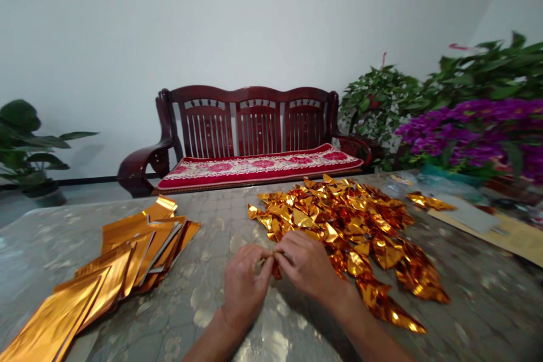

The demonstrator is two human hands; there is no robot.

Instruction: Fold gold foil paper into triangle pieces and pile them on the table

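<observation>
The left hand (pixel 245 285) and right hand (pixel 309 267) are meeting fingertip to fingertip near the table's (pixel 203 317) front edge, both pinching one small gold foil piece (pixel 275 267) between them; the folded-foil heap (pixel 348 232) is lying just right, flat gold sheets (pixel 123 263) well left.

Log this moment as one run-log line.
left hand + right hand: pinching gold foil piece | folded pile right | flat sheets left

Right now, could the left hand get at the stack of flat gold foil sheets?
Probably yes: the left hand is busy pinching a small gold piece, but only bare table lies between it and the flat gold foil sheets.
</observation>
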